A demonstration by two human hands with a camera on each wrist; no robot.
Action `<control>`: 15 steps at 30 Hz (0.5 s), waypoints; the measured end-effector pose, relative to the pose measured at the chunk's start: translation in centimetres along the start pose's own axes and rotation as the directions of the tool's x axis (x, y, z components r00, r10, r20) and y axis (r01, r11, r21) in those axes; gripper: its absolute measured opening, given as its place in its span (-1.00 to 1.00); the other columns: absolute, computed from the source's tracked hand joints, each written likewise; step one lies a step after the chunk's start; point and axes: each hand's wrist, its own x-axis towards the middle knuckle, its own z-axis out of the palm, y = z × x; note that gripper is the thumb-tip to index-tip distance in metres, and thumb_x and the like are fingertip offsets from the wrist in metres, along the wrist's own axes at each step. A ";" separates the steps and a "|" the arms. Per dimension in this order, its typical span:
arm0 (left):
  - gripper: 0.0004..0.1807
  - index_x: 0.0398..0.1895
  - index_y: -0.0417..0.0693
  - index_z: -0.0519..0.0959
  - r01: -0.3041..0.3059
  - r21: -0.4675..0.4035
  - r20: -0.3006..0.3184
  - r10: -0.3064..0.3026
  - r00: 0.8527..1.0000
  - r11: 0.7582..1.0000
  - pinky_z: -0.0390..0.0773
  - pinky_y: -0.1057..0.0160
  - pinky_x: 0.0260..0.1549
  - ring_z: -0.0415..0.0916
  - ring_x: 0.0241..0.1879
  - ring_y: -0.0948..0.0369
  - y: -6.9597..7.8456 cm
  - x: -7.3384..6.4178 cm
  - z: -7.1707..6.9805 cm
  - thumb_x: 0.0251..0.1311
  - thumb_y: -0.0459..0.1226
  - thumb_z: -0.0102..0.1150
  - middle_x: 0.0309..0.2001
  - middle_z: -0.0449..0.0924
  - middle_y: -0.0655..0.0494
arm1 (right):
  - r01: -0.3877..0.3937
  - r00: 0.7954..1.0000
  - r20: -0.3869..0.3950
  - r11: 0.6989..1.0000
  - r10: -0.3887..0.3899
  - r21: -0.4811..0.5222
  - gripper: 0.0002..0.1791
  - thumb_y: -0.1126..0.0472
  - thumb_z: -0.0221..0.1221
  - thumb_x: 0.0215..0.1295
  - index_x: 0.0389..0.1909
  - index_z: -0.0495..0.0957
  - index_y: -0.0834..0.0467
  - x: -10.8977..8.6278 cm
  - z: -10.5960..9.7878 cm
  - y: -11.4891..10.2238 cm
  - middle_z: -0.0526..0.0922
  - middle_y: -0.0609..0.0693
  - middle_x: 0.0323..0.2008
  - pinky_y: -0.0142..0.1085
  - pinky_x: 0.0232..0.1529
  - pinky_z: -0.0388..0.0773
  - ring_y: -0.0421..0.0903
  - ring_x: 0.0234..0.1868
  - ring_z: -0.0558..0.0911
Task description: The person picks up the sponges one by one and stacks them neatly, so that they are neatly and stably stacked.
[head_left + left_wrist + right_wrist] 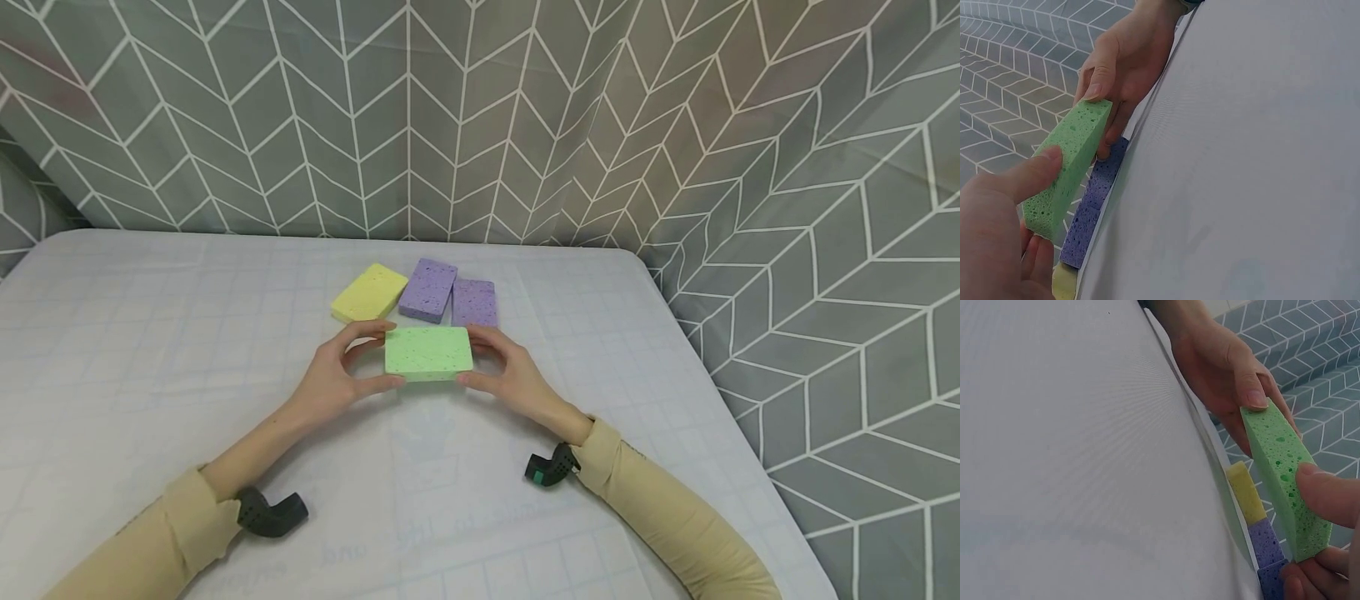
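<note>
A green sponge [428,353] is held level above the table between both hands. My left hand [339,367] pinches its left end, thumb on the near edge and fingers at the far side. My right hand [512,371] pinches the right end in the same way. In the left wrist view the sponge [1069,165] is off the table surface, and the right wrist view shows the thumbs on its near face [1286,465]. Just beyond it lie a yellow sponge [369,292] and two purple sponges, one tilted [427,290] and one straighter [474,302].
A white cloth with faint printed lines covers the table [187,358]. Grey curtains [450,117] with a white chevron pattern hang behind it and along the right side. Dark wrist cameras [272,512] stick out from both sleeves.
</note>
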 end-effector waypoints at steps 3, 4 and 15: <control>-0.17 0.32 -0.13 0.42 0.034 0.036 0.001 -0.035 0.999 0.999 0.37 0.28 0.36 0.37 0.31 0.08 0.0 0.0 -0.1 -0.10 -0.38 0.58 0.30 0.42 0.02 | 0.005 1.000 -0.007 1.000 -0.005 0.017 -0.22 0.40 0.42 0.11 0.38 0.34 0.25 0.0 0.0 0.0 0.46 0.12 0.30 -0.23 0.45 0.33 0.04 0.30 0.49; -0.16 0.33 -0.13 0.41 0.051 0.045 0.004 -0.051 0.999 0.998 0.37 0.29 0.36 0.37 0.32 0.06 0.0 0.1 -0.1 -0.10 -0.36 0.59 0.30 0.41 0.02 | 0.006 1.000 -0.009 1.000 -0.006 0.022 -0.22 0.40 0.42 0.11 0.38 0.34 0.26 0.0 0.0 0.0 0.46 0.13 0.30 -0.22 0.45 0.33 0.05 0.30 0.49; -0.05 0.43 -0.10 0.31 0.172 0.060 0.068 -0.176 0.982 0.983 0.48 0.42 0.22 0.46 0.29 0.00 -0.1 0.1 -0.4 -0.08 -0.26 0.59 0.27 0.43 -0.04 | 0.007 1.000 -0.012 0.998 -0.007 0.056 -0.23 0.43 0.42 0.08 0.35 0.37 0.24 0.1 0.0 0.1 0.49 0.09 0.27 -0.25 0.44 0.33 0.01 0.28 0.50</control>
